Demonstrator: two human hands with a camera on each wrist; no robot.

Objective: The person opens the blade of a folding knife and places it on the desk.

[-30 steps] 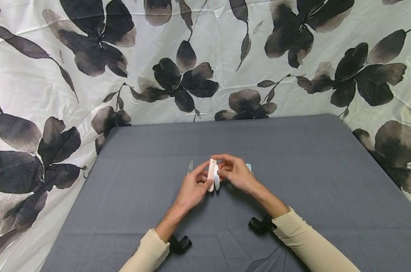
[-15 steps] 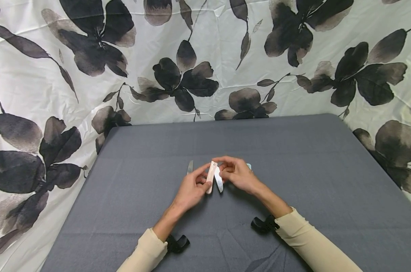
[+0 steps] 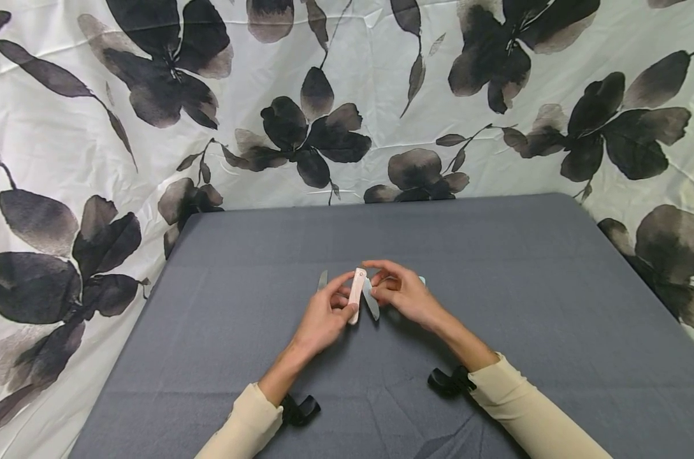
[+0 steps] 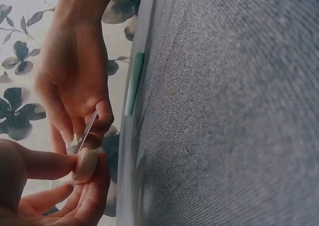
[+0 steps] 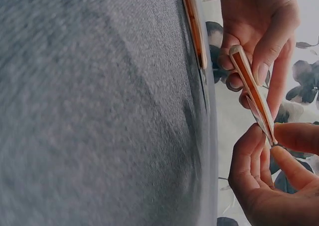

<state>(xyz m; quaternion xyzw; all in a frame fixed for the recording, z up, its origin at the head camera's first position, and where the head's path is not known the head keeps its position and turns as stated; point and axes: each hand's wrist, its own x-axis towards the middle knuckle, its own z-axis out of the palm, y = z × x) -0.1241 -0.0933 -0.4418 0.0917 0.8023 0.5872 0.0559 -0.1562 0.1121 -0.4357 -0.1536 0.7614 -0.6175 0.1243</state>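
A folding knife [image 3: 355, 294] with a pale pink handle is held over the table, its blade [image 3: 371, 299] swung partly out at a narrow angle. My left hand [image 3: 324, 320] grips the handle between thumb and fingers. With thumb and fingertips my right hand [image 3: 406, 294] pinches the blade near the pivot, and its index finger reaches to the handle's top end. In the right wrist view the handle [image 5: 253, 89] shows an orange-brown slot along its edge. From the left wrist the blade [image 4: 87, 131] appears edge-on, rising from the handle's rounded end [image 4: 84, 165].
Behind my left hand lies another open knife, its blade [image 3: 322, 279] showing and its handle [image 5: 195, 29] visible from the right wrist. A teal-green object [image 4: 134, 84] lies beyond my right hand, mostly hidden in the head view. A floral cloth [image 3: 301, 64] hangs behind the grey table [image 3: 220, 268].
The blade has swung farther out from the pink handle, its tip moving right. My right hand has shifted slightly right; my left hand keeps its grip.
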